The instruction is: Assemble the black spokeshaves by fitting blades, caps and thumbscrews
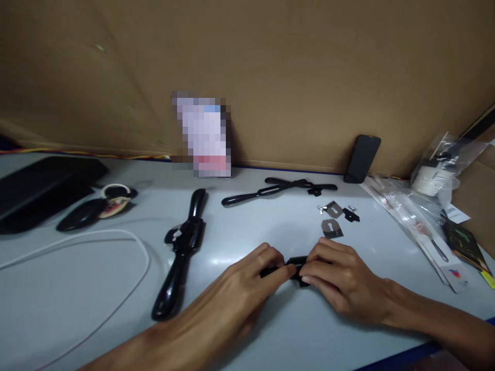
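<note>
Both my hands meet at the middle of a black spokeshave [297, 261] low over the front of the table. My left hand [253, 278] is closed on its left side, with the index finger and thumb pressing near the centre. Fingers of my right hand [340, 275] are pinched at the right of the centre, hiding much of the tool. Beyond them lie two flat blades [331, 228], small thumbscrews [320, 209] and a black cap plate [351, 215]. Two spokeshave bodies [263, 192] cross each other farther back. Left of my hands rests another spokeshave [183, 247] with its blade parts fitted.
A phone [362, 158] leans on the cardboard wall [286, 77], near a blurred-out propped item [207, 136]. Plastic packets [417, 226] and a bagged white container [431, 178] stand at right. At left are a black case [46, 185], a mouse-shaped black object [81, 214] and a white cable [131, 237].
</note>
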A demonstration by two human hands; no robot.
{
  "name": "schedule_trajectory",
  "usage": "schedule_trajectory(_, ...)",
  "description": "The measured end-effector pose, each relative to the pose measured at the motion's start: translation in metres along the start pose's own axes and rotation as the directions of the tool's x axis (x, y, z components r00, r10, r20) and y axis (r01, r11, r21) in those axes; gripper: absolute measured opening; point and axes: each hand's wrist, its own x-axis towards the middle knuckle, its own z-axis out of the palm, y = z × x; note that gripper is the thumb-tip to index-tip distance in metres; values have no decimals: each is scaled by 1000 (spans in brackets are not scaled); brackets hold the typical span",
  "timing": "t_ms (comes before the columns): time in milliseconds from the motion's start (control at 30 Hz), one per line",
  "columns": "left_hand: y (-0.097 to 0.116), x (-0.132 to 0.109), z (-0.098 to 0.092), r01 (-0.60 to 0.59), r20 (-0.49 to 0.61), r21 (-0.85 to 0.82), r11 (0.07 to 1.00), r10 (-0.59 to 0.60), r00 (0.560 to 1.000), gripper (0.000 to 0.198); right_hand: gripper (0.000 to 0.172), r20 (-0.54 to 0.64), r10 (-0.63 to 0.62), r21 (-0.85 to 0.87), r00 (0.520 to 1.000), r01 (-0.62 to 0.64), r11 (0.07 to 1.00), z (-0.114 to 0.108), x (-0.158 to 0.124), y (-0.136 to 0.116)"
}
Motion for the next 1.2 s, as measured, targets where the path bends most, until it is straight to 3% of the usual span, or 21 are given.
schedule_trajectory(100,3,2,-4,32,13,10,999,-33,999,46,27,14,-12,-33,1000,13,999,1,0,-1)
schedule_trajectory(233,3,3,-3,40,-8,22,999,-39,999,46,29,-24,43,-130,999,-46,991,7,-1,-7)
schedule_trajectory(367,1,3,0,35,-21,24,999,-35,999,46,16,-56,210,-4,976,-211,978,13,-1,-9)
schedule_trajectory(467,1,3,0,27,-35,30,999,-26,999,49,17,-64,261,18,963,-261,965,16,0,-10)
schedule_trajectory(667,0,3,-2,31,-32,25,999,-30,999,52,18,-53,246,-111,968,-251,962,18,1,-10)
schedule_trajectory(967,1,4,-4,52,7,18,998,-52,999,49,23,84,110,159,990,-122,980,-16,2,17)
schedule_trajectory(1067,2,4,-5,49,6,22,999,-49,999,48,20,125,77,178,989,-99,979,-16,1,22)
schedule_trajectory(1200,1,3,-6,54,9,21,998,-54,999,46,16,92,51,140,994,-64,988,-10,-2,22)
